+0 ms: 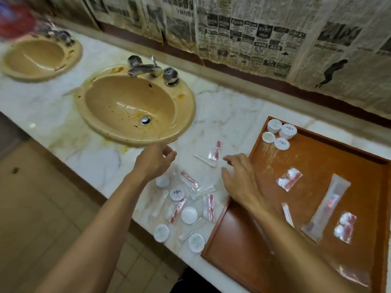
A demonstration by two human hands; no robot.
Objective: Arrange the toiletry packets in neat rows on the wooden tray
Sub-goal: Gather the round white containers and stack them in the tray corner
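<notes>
toiletry packets (186, 204): loose heap on counter | wooden tray (317, 157): 4 round packets, far-left corner

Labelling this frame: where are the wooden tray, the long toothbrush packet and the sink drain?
wooden tray (239, 233), head view, bare near-left floor.
long toothbrush packet (330, 203), head view, its middle.
sink drain (146, 119), head view, metal plug.

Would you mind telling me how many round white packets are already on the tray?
4, clustered in the tray's far left corner. The rear two may be stacks hiding more.
</notes>
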